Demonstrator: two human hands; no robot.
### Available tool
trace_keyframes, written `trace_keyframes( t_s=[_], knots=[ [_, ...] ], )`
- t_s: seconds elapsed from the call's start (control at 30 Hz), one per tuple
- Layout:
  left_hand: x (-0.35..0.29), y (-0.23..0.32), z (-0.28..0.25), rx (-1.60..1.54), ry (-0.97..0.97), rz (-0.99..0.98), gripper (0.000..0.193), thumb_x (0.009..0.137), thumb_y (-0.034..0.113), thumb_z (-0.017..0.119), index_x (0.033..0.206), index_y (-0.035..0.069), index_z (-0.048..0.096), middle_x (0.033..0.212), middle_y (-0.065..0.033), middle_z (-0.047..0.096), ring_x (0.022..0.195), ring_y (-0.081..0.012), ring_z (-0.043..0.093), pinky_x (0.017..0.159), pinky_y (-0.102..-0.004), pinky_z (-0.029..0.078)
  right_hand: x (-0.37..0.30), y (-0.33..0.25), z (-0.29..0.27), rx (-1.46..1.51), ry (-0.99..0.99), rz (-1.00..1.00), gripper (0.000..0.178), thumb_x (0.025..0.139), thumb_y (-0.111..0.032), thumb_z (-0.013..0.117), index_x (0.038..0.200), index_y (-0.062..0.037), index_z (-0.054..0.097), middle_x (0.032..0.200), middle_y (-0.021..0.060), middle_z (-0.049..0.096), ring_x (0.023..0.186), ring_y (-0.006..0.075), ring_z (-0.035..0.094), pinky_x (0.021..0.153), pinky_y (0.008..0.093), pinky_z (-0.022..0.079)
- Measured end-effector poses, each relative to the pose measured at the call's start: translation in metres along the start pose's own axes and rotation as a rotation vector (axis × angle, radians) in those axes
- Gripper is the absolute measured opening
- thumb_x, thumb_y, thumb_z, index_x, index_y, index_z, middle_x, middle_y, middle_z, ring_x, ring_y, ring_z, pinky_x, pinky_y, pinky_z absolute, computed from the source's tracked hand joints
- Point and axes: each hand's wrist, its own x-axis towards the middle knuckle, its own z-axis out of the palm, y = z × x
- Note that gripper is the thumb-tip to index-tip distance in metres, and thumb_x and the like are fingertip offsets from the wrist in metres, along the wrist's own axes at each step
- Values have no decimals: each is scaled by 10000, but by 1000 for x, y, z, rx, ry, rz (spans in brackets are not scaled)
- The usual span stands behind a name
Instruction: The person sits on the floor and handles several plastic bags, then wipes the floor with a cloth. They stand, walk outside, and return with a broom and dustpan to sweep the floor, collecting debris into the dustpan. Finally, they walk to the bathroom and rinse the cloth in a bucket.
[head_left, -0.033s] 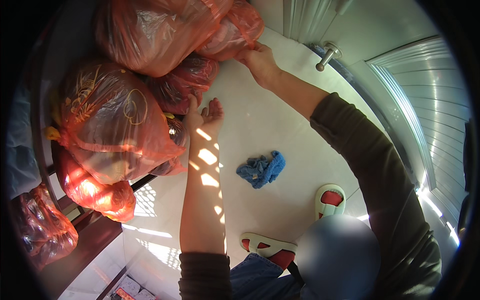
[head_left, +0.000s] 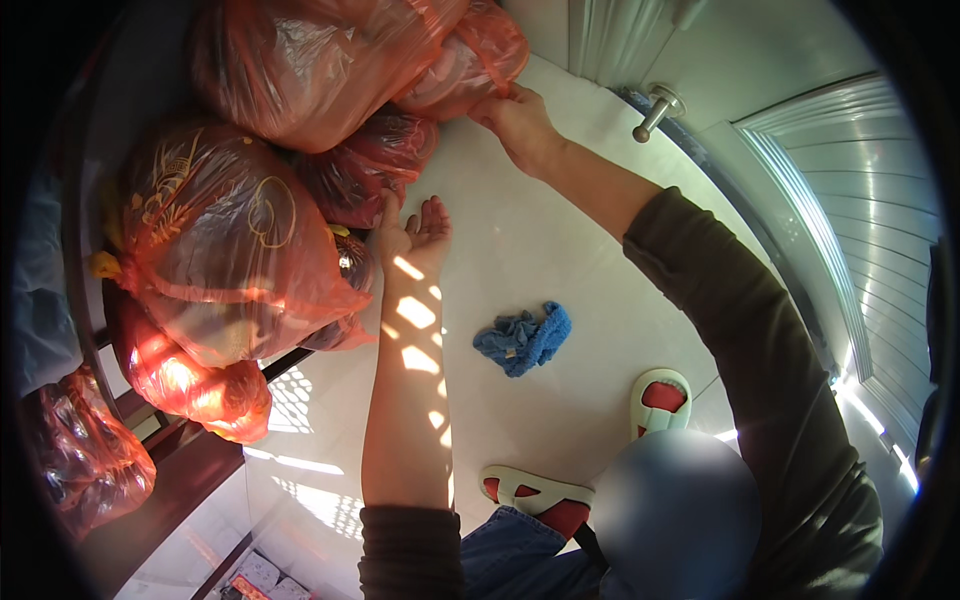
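Observation:
My right hand (head_left: 518, 132) reaches to the far bags, its fingers closed on the edge of a small red plastic bag (head_left: 460, 85). My left hand (head_left: 415, 240) is turned palm up, with fingers loosely curled and thumb apart. Its thumb is beside a dark red plastic bag (head_left: 365, 170); whether they touch I cannot tell. A large orange-red bag (head_left: 310, 75) bulges behind that one. Left of my left hand sits another big red bag (head_left: 220, 250) with yellow printed patterns, its contents only dimly showing through.
A crumpled blue cloth (head_left: 522, 340) lies on the pale tiled floor (head_left: 560, 240). My feet in light slippers (head_left: 660, 402) are near the lower middle. A door stop (head_left: 657, 112) juts out by the metal door (head_left: 850, 180) at right. More red bags (head_left: 195, 385) lean against dark shelving (head_left: 195, 470).
My left hand has shifted very slightly to the right. My right hand and the bags look practically the same.

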Motion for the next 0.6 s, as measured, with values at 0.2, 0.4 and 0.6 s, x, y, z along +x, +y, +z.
trace_keyframes(
  t_s=[0.2,0.4,0.6],
  knots=[
    [-6,-27,-5,32,-122,9,668,704,133,731,1194,20,291,1114,-130,451,1002,-280,496,867,-415,443,11,-1,17,-612,107,-117,406,692,-182,662,1038,1,556,1006,122,594,960,234,554,776,340,437],
    [-22,-45,2,145,-187,-43,463,744,112,694,1092,16,404,1072,-102,468,987,-254,502,855,-365,452,6,0,6,-970,156,-219,457,686,-236,690,1044,9,547,1018,135,592,887,252,586,759,332,468],
    [-48,-42,5,180,-233,10,308,782,92,645,1035,28,483,1049,-79,478,971,-221,500,853,-329,462,-17,15,18,122,331,-123,349,719,-117,656,1032,1,556,936,94,603,781,154,588,664,257,477]
  ],
)
